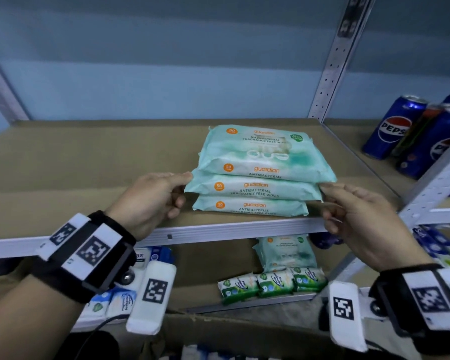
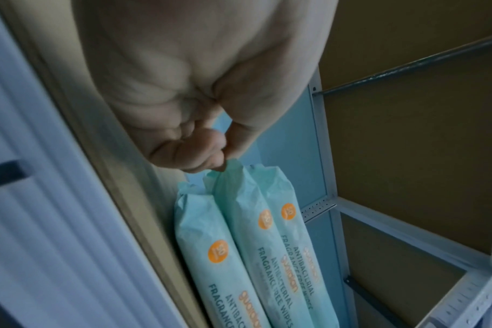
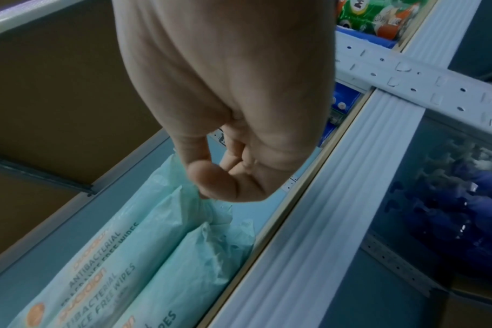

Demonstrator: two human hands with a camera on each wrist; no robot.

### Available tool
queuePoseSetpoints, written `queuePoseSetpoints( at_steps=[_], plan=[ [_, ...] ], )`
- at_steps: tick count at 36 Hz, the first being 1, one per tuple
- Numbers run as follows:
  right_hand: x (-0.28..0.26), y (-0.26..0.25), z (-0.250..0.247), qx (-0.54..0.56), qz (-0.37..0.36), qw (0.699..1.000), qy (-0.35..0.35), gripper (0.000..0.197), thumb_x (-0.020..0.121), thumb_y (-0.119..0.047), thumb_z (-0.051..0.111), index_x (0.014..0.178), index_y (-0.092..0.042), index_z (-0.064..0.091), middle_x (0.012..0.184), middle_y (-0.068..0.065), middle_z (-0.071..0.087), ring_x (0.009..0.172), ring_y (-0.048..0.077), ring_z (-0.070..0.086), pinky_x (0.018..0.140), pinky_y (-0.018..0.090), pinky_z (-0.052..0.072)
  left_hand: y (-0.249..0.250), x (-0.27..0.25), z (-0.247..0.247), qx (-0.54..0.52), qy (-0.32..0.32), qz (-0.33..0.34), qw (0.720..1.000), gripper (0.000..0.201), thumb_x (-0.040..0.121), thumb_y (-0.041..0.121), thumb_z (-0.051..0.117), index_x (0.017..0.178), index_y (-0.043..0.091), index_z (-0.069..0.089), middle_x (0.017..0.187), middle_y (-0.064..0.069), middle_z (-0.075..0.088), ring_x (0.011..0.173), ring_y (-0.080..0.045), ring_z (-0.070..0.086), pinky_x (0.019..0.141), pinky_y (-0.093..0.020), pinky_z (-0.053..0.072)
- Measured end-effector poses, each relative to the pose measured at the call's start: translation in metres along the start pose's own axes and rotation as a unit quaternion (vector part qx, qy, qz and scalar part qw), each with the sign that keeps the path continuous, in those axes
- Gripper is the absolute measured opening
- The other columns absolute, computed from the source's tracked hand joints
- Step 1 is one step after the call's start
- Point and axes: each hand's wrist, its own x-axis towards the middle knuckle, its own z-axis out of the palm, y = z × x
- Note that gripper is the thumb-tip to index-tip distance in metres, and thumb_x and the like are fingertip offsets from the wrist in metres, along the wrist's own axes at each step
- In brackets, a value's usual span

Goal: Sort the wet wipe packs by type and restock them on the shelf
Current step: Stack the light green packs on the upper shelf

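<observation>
Three teal packs (image 1: 255,189) reading "guardian ANTIBACTERIAL FRAGRANCE FREE WIPES", each with an orange "50" dot, lie stacked on the shelf (image 1: 89,162). The left hand (image 1: 151,201) and right hand (image 1: 359,224) pinch the middle pack's end seams. Pepsi cans (image 1: 395,126) stand right.

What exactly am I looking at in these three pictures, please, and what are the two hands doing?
No machine here: a person wears a head camera and one on each wrist. The head view looks down at a shelf carrying a stack of teal Guardian wipe packs. The left hand and the right hand each pinch one end of the middle pack in the front pile. The other two pictures look along each hand: the left wrist view shows the fingers pinching the pack's crimped end, the right wrist view the opposite end. Pepsi cans stand on the neighbouring shelf; smaller green packs lie on the shelf below.
</observation>
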Motion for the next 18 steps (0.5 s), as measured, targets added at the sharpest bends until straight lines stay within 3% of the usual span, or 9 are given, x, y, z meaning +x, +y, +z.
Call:
queuePoseSetpoints(
  at_steps=[3, 5, 7, 9, 13, 18],
  plan=[
    [-0.001, -0.005, -0.002, -0.035, -0.080, 0.996, 0.031, 0.014, 0.091, -0.013, 0.062, 0.098, -0.021, 0.072, 0.094, 0.008, 0.071, 0.069, 0.019, 0.061, 0.052, 0.026, 0.048, 0.000, -0.002, 0.000, 0.057, 0.069, 0.069, 0.994, 0.008, 0.094, 0.021, 0.062, 0.093, 0.016, 0.068, 0.085, -0.001, 0.067, 0.060, -0.010, 0.053, 0.044, -0.020, 0.039],
    [-0.003, -0.009, -0.001, -0.031, -0.127, 0.991, 0.025, 0.027, 0.092, -0.010, 0.055, 0.108, -0.025, 0.071, 0.105, 0.010, 0.072, 0.085, 0.024, 0.067, 0.065, 0.030, 0.054, 0.002, -0.005, 0.001, 0.093, 0.113, 0.162, 0.976, 0.011, 0.090, 0.025, 0.067, 0.101, 0.024, 0.070, 0.094, 0.007, 0.070, 0.074, -0.006, 0.061, 0.060, -0.022, 0.048],
    [-0.006, -0.012, 0.001, -0.030, -0.149, 0.988, 0.002, 0.030, 0.092, -0.010, 0.053, 0.112, -0.024, 0.071, 0.111, 0.008, 0.073, 0.098, 0.028, 0.068, 0.079, 0.037, 0.054, 0.004, -0.010, 0.004, 0.103, 0.090, 0.231, 0.963, 0.019, 0.089, 0.026, 0.069, 0.108, 0.026, 0.072, 0.094, 0.014, 0.072, 0.079, 0.002, 0.061, 0.071, -0.016, 0.048],
    [-0.010, -0.012, 0.005, -0.057, -0.172, 0.983, -0.014, 0.025, 0.093, -0.014, 0.059, 0.113, -0.023, 0.072, 0.111, 0.005, 0.073, 0.105, 0.028, 0.068, 0.087, 0.038, 0.053, 0.005, -0.016, 0.009, 0.128, 0.057, 0.268, 0.953, 0.024, 0.087, 0.027, 0.071, 0.111, 0.024, 0.072, 0.096, 0.011, 0.073, 0.081, 0.002, 0.060, 0.074, -0.012, 0.048],
    [-0.016, -0.011, 0.014, -0.082, -0.203, 0.975, -0.041, 0.029, 0.095, -0.008, 0.060, 0.119, -0.022, 0.066, 0.102, -0.010, 0.075, 0.095, 0.002, 0.069, 0.079, 0.014, 0.052, 0.004, -0.018, 0.012, 0.153, 0.045, 0.313, 0.936, 0.026, 0.084, 0.022, 0.075, 0.110, 0.020, 0.073, 0.095, 0.003, 0.075, 0.082, -0.008, 0.062, 0.073, -0.013, 0.049],
    [-0.018, -0.010, 0.017, -0.090, -0.213, 0.971, -0.064, 0.031, 0.095, -0.002, 0.056, 0.117, -0.024, 0.064, 0.102, -0.009, 0.075, 0.096, 0.001, 0.069, 0.078, 0.011, 0.051, 0.006, -0.019, 0.009, 0.134, 0.052, 0.328, 0.934, 0.021, 0.085, 0.014, 0.074, 0.105, 0.016, 0.075, 0.093, 0.001, 0.075, 0.083, -0.009, 0.064, 0.075, -0.017, 0.052]
  ],
)
